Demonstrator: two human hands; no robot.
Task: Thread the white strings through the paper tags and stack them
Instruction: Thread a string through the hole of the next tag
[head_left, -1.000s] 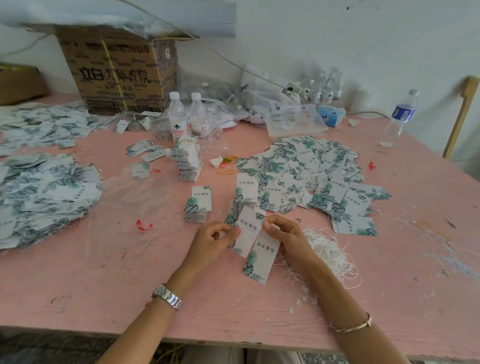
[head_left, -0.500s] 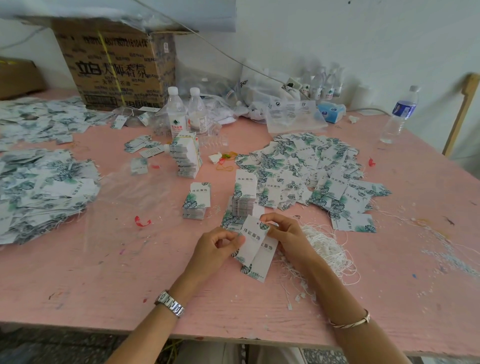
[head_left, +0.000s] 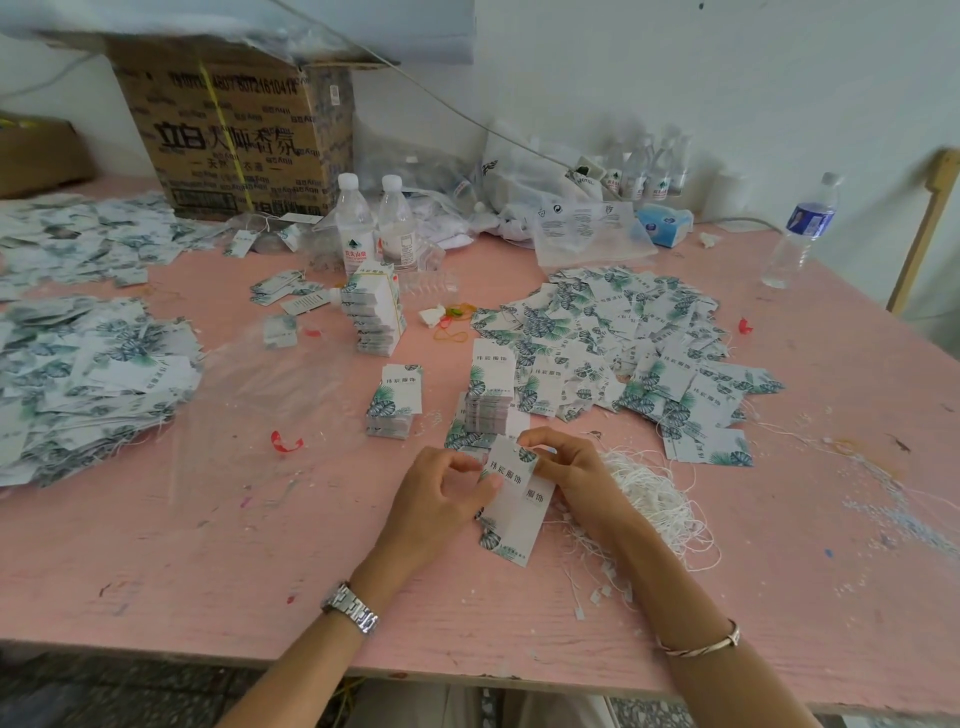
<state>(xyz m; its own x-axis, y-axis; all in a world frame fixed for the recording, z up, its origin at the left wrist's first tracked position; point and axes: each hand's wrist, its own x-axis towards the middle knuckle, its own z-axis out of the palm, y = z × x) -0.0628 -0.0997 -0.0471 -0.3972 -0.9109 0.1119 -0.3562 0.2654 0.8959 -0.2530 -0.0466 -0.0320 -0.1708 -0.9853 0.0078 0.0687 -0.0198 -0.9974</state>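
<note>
Two paper tags (head_left: 511, 501) are being held overlapped over the near middle of the pink table (head_left: 208, 545). Their left edge is being pinched by the curled fingers of the left hand (head_left: 441, 499), and the top corner by the hole is being pinched by the right hand (head_left: 571, 467). Whether a string is already being fed through cannot be told (too small to resolve). The white strings (head_left: 654, 499) are being kept as a loose tangle just right of the right hand, within easy reach. Progress is being judged as partial. A big heap (head_left: 88, 374) with string ends trailing out is being accumulated at the left, which is likely finished work. Two short neat stacks (head_left: 395, 400) are being kept just beyond the hands, and a taller banded stack (head_left: 376, 312) is standing farther back. A wide loose spread of tags (head_left: 623, 343) at the far right is showing few strings, so plenty is probably being left to thread. The current pair is not yet being stacked.
</note>
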